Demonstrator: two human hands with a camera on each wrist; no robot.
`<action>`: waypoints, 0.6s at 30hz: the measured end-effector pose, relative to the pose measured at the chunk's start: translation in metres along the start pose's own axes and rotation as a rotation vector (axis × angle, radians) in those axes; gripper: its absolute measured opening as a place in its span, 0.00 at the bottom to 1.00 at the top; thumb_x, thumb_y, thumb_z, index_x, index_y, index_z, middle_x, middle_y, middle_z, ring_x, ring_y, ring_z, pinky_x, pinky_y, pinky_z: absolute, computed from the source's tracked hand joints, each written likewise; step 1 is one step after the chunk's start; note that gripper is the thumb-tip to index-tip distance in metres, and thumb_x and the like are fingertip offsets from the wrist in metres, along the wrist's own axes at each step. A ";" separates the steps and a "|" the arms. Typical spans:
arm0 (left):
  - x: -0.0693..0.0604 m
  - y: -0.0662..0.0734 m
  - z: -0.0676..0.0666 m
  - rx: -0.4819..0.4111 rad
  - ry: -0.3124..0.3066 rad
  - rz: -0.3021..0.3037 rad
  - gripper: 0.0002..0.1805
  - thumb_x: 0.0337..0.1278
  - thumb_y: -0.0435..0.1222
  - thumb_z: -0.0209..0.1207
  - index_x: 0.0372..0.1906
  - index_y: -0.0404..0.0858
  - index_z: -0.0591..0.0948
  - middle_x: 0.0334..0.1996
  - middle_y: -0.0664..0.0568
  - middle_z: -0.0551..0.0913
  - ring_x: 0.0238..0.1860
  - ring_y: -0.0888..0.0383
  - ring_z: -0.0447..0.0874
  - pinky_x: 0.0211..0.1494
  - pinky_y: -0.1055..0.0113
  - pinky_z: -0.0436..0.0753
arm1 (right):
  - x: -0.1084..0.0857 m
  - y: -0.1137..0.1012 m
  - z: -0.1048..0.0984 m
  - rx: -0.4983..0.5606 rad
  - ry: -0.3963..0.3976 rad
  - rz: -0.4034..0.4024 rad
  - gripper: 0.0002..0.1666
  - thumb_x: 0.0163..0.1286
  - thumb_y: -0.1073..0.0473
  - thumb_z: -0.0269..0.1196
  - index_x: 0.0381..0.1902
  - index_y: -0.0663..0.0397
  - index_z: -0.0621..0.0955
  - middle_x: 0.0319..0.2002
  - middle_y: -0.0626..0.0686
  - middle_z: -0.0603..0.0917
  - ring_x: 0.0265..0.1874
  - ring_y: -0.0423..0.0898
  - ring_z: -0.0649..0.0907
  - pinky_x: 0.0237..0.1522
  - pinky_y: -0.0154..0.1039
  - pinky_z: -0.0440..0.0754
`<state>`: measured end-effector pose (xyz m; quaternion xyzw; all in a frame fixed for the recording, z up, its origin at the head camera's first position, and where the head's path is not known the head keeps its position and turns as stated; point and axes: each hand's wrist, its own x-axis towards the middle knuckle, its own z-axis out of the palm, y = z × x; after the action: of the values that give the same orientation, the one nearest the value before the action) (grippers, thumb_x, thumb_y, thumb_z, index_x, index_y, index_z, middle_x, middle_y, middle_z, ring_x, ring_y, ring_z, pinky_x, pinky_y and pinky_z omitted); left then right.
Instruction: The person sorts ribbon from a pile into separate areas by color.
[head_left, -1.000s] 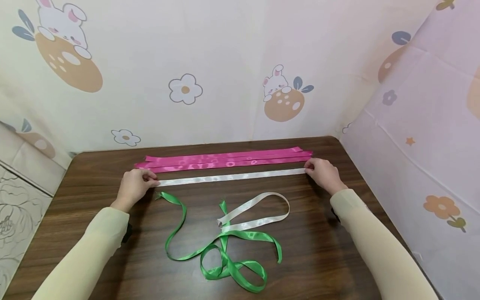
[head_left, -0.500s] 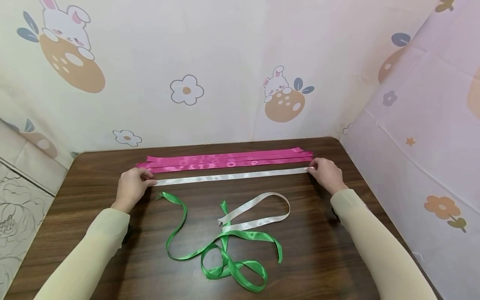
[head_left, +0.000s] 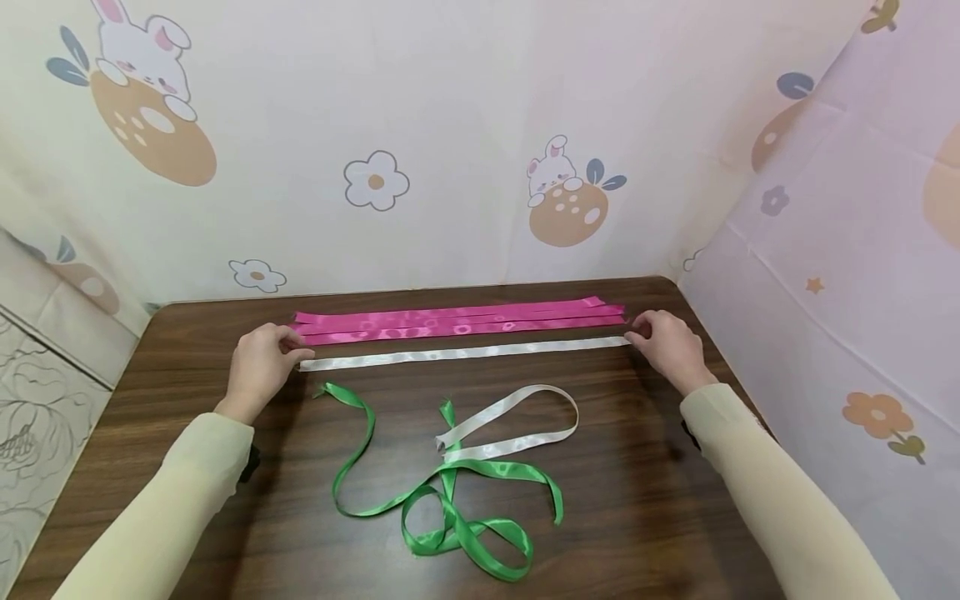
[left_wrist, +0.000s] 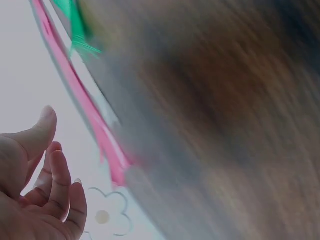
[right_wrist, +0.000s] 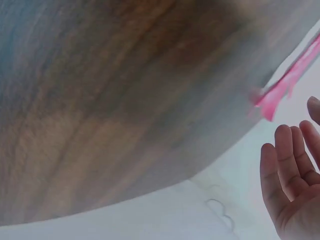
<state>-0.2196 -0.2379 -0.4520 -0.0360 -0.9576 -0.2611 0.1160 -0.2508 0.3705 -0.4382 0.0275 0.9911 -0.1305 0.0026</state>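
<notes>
A straight white ribbon lies flat across the dark wooden table, just in front of a row of pink ribbons. At its left end is my left hand, thumb tip close by the ribbon. In the left wrist view the left thumb stands apart from the loosely bent fingers, nothing between them. By the other end hovers my right hand. Its fingers look relaxed and hold nothing in the right wrist view. Whether either hand still touches the ribbon I cannot tell.
Nearer me, a looped white ribbon crosses a tangled green ribbon, whose left tail curves up toward the left hand. The wooden table ends at a patterned cloth backdrop behind and to the right.
Both hands have let go of the straight white ribbon's ends and drawn slightly outward. The right hand has moved right, the left a little up. The ribbons lie as before.
</notes>
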 end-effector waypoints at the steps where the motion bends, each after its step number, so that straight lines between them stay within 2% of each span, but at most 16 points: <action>1: 0.000 0.003 -0.001 0.002 0.001 0.004 0.11 0.53 0.35 0.75 0.36 0.31 0.88 0.34 0.37 0.85 0.32 0.46 0.81 0.35 0.60 0.74 | -0.002 -0.002 -0.002 -0.001 0.008 -0.011 0.19 0.74 0.51 0.65 0.53 0.59 0.83 0.45 0.63 0.83 0.42 0.59 0.83 0.38 0.59 0.77; 7: 0.002 0.026 -0.004 -0.031 -0.001 0.033 0.11 0.52 0.34 0.76 0.37 0.32 0.89 0.36 0.39 0.85 0.32 0.47 0.81 0.34 0.62 0.73 | -0.012 -0.021 -0.014 -0.010 0.045 -0.091 0.18 0.74 0.50 0.65 0.52 0.58 0.84 0.45 0.61 0.84 0.41 0.57 0.83 0.37 0.58 0.79; 12: 0.002 0.046 -0.004 -0.058 0.024 0.089 0.09 0.52 0.33 0.76 0.35 0.32 0.89 0.37 0.41 0.86 0.32 0.48 0.80 0.36 0.61 0.75 | -0.024 -0.033 -0.020 -0.007 0.073 -0.131 0.17 0.74 0.50 0.65 0.51 0.57 0.85 0.45 0.60 0.85 0.41 0.56 0.84 0.37 0.59 0.80; 15: 0.000 0.058 -0.002 -0.074 0.011 0.117 0.09 0.53 0.34 0.75 0.36 0.33 0.89 0.36 0.42 0.86 0.32 0.49 0.80 0.36 0.61 0.76 | -0.031 -0.037 -0.020 -0.001 0.094 -0.157 0.16 0.73 0.51 0.66 0.49 0.56 0.86 0.45 0.60 0.86 0.41 0.56 0.85 0.37 0.61 0.80; 18: -0.003 0.076 0.000 -0.096 -0.014 0.162 0.09 0.54 0.35 0.75 0.37 0.33 0.89 0.37 0.43 0.88 0.33 0.49 0.82 0.38 0.58 0.80 | -0.040 -0.042 -0.019 0.003 0.108 -0.185 0.14 0.73 0.50 0.66 0.47 0.54 0.86 0.43 0.58 0.87 0.38 0.54 0.84 0.35 0.58 0.80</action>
<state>-0.2065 -0.1726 -0.4159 -0.1205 -0.9388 -0.2961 0.1282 -0.2130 0.3332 -0.4082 -0.0573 0.9878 -0.1301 -0.0630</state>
